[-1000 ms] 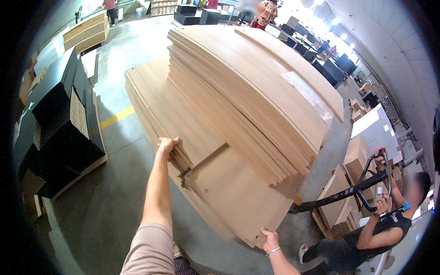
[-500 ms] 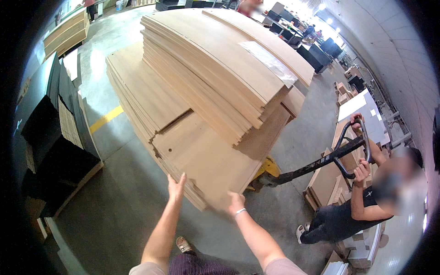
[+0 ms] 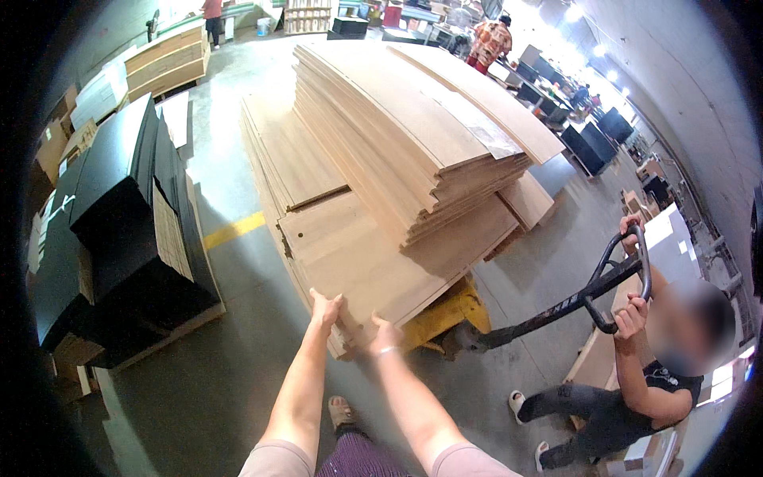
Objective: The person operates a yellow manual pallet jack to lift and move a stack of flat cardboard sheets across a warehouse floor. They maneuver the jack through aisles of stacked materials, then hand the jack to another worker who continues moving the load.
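Note:
A tall stack of light wooden panels (image 3: 362, 155) rests on a lower layer of wider panels (image 3: 350, 238). At the near corner of that lower layer, my left hand (image 3: 326, 306) lies against the panel edge with thumb and fingers apart. My right hand (image 3: 383, 330) is just beside it at the same edge, its fingers smeared by motion. Yellow metal of a pallet jack (image 3: 457, 310) shows under the load. Its black handle (image 3: 608, 278) is held in both hands by another person (image 3: 636, 389) on the right.
Black panels (image 3: 119, 215) stand stacked on the left, near a yellow floor line (image 3: 234, 230). A wooden drawer unit (image 3: 167, 56) is at the far left. Boards and cartons line the right wall. Another person (image 3: 489, 44) stands behind the load.
My right hand has moved left along the panel edge, closer to my left hand. The whole view has shifted, so the stack sits further right. The other person still grips the handle.

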`<state>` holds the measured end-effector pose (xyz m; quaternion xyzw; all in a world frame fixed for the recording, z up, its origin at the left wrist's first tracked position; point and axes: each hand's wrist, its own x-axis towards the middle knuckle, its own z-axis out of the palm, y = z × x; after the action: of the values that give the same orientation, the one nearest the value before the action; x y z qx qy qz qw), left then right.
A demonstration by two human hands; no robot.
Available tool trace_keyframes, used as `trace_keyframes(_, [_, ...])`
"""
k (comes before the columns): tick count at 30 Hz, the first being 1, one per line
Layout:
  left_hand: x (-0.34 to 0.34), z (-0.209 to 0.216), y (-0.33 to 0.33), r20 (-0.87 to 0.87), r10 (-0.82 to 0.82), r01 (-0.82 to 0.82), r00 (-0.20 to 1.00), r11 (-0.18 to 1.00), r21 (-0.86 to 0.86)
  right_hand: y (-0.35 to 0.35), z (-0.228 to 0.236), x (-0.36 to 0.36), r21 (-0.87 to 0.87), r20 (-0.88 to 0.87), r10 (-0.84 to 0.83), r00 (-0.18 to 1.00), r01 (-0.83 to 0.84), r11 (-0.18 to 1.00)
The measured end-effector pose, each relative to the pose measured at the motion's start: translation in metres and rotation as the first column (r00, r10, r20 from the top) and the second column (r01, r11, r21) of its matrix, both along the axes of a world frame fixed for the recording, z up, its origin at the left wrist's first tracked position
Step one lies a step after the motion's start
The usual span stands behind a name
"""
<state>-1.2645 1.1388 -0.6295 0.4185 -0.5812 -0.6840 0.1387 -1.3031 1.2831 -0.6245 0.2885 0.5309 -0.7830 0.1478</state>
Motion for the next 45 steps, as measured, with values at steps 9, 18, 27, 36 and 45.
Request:
trace_keyframes(9, [0.009,-0.031,-0.016,0.054,0.065,-0.060,0.996,0.994,-0.095,-0.011,0.050,0.017,0.103,0.076,0.110,0.991,-0.117,0.988])
trace_keyframes(18, [0.005,0.027,0.057,0.094,0.059,-0.066,0.994,0.995,0.081,0.079,-0.009,-0.079,0.316,-0.145,0.300,0.943,-0.243,0.917])
trace_keyframes(27, [0.022,-0.059,0.001,-0.115,0.027,-0.033,0.993,0.998,-0.051,0.267,-0.034,-0.055,0.806,-0.132,0.668,0.732,-0.313,0.503])
trace_keyframes(36, [0.012,-0.045,0.042,-0.057,0.108,-0.111,0.993,0.992,-0.053,0.537,-0.091,0.098,0.808,0.481,0.699,0.529,-0.578,-0.119])
trace_keyframes(45, [-0.009,-0.070,0.040,0.039,0.187,-0.172,0.982,0.955,-0.241,0.732,-0.100,0.185,0.780,0.417,0.653,0.632,-0.618,0.099])
